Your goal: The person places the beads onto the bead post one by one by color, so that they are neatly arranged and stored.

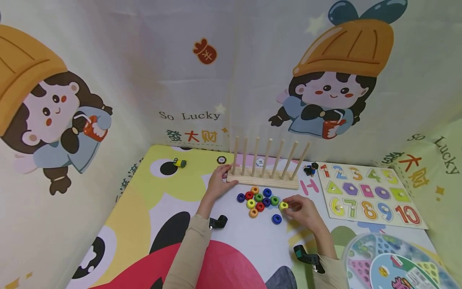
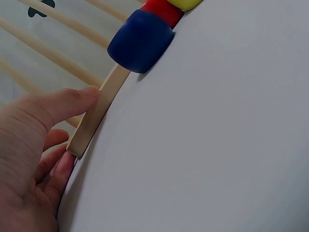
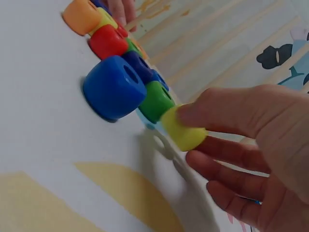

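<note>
I saw the right hand (image 1: pixel 306 212) pinching a yellow-green ring (image 1: pixel 283 206) between thumb and fingertips, just off the right end of the cluster of coloured rings (image 1: pixel 259 200) on the mat (image 1: pixel 249 245). In the right wrist view that ring (image 3: pixel 182 129) sat against the thumb, touching a green ring (image 3: pixel 155 100); I could not tell which way its hole faced. A blue ring (image 1: pixel 276 218) lay alone, near of the cluster, its hole facing up.

The left hand (image 1: pixel 218 182) rested with relaxed fingers against the left end of the wooden peg rack (image 1: pixel 263 180); the left wrist view showed the thumb (image 2: pixel 72 101) touching the base's edge. The rack's long axis ran left to right, far of the rings, its seven pegs standing upright. A number puzzle board (image 1: pixel 371 194) lay to the right.
</note>
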The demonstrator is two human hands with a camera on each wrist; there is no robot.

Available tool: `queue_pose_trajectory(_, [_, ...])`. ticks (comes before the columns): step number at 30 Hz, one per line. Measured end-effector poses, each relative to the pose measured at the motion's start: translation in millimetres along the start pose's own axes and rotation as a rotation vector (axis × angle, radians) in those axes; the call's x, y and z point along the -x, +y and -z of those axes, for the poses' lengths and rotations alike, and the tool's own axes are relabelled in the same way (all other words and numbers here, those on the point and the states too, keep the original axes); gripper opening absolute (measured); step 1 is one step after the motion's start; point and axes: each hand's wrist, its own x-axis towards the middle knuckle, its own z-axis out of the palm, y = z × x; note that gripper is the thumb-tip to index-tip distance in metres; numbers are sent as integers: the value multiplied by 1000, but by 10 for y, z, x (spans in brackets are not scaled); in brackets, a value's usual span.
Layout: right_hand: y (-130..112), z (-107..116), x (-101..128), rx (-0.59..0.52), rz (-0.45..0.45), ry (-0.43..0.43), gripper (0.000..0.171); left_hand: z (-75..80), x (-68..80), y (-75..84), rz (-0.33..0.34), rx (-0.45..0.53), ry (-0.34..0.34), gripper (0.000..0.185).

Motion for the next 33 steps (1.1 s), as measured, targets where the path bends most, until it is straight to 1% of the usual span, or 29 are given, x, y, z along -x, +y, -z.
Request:
queue_pose_trajectory(2, [-10,-7,4,-2,-20,38,26,1,8,-1,3,-7,2,66])
queue_pose_trajectory(4, [-29,-11,-6,-13,-14,103,26,0,13,-3,13,-7,2,67])
queue_pose_trajectory(8, [-149,4,-68,-47,91,272,25,-3,13,-10,15,19,5,68])
queue_pose_trajectory(11, [-433,66,-128,-73,158,368,24,1,7,-5,17,39,9,69])
queue_pose_trajectory(14, [-784,130,-187,-98,175,425,24,6,10,-6,27,44,10,72])
queue_pose_trajectory(16, [-972,156,-237,-120,179,454,24,10,16,-7,32,38,12,74])
queue_pose_trajectory(18, [-1097,156,-303,-127,178,476,24,14,25,-7,31,43,15,75])
queue_pose_trajectory(20, [-1167,134,-390,-139,186,501,25,16,35,-10,28,39,19,75])
queue_pose_trajectory(23, [-1199,76,-549,-168,212,530,25,12,42,-17,29,32,21,74])
queue_pose_trajectory(27, [-1305,4,-747,-220,273,522,26,3,36,-24,34,19,10,71])
queue_pose_trajectory(30, [-1452,-38,-854,-242,314,505,25,3,33,-20,25,7,10,69])
queue_pose_trajectory(33, [-1590,-80,-946,-257,345,511,24,9,37,-11,11,1,16,68])
